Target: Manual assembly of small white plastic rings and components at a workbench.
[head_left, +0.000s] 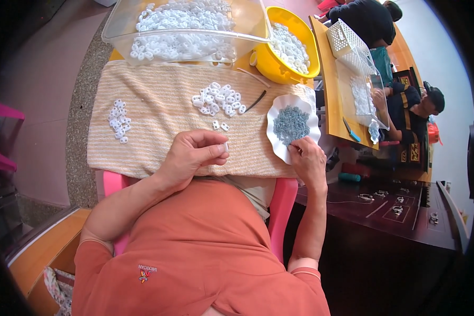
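Pinching white piece [226, 147] in left hand [196, 154] over towel [158, 113]. Reaching right hand [308, 158] into scalloped dish [272, 130] of grey bits [290, 124]; can't tell if gripping any. Seeing white parts [184, 31] in clear bin [120, 38], yellow tub [279, 72].

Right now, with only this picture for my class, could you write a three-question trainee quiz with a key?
1. Multiple choice: which of the wearer's own hands is at the wavy white dish? A, left; B, neither; C, right.
2. True or false: the wearer's left hand has nothing between thumb and forefinger.
3. Fill in: the round basin beside the clear plastic tub is coloured ____.

Key
1: C, the right hand.
2: False; it pinches a small white piece.
3: Yellow.
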The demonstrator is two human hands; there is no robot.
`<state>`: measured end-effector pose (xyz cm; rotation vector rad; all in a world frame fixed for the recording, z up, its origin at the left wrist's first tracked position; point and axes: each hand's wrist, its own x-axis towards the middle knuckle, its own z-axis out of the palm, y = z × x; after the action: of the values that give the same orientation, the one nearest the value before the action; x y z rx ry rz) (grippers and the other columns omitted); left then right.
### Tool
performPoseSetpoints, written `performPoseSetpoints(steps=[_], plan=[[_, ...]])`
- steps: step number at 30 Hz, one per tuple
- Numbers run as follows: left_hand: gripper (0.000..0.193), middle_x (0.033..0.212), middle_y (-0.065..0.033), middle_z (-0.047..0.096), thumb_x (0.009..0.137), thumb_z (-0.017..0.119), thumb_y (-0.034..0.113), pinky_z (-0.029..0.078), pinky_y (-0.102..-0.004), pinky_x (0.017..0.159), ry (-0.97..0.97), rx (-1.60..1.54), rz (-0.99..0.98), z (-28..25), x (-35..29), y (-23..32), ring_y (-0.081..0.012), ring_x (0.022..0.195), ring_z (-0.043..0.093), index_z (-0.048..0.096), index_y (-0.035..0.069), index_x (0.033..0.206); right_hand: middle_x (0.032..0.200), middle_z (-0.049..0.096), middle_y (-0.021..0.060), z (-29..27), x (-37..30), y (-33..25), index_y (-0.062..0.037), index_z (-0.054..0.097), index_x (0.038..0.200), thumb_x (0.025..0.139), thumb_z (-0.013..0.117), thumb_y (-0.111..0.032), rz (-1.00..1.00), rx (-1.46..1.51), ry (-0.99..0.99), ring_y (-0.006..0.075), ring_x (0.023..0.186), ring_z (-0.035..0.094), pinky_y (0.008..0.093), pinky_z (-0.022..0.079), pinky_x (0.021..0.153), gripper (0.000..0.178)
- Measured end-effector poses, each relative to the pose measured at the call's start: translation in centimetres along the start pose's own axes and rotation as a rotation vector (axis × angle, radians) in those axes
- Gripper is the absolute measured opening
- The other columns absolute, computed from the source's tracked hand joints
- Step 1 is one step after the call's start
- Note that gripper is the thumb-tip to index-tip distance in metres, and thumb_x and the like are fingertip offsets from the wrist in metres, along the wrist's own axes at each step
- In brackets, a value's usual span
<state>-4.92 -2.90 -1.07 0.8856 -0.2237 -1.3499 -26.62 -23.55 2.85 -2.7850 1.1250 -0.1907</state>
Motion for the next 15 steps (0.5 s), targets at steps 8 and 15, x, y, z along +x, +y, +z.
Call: performPoseSetpoints(steps=[8,15], plan=[[0.018,0.09,-0.0072,0.067,0.088,0.064,0.006,0.056,-0.024,0.071,-0.014,0.048,-0.025,-0.14,0.1,-0.16,-0.0121,0.079,0.065,0.062,0.0,0.105,0.087,0.063,0.011,0.12,0.11,0.34,-0.0043,0.064,0.085,0.084,0.061,-0.015,-0.048,-0.016,-0.054,0.0332,0.08,0.062,0.0418,0.048,0.071,0.011],[0.017,0.089,-0.0069,0.067,0.088,0.063,0.005,0.056,-0.0244,0.071,0.012,0.049,-0.052,-0.1,0.11,-0.03,-0.0122,0.078,0.065,0.062,0.0,0.104,0.086,0.061,0.0118,0.12,0.18,0.32,-0.0036,0.061,0.084,0.084,0.061,-0.015,-0.071,-0.036,-0.081,0.0349,0.079,0.061,0.0432,0.048,0.07,0.011]])
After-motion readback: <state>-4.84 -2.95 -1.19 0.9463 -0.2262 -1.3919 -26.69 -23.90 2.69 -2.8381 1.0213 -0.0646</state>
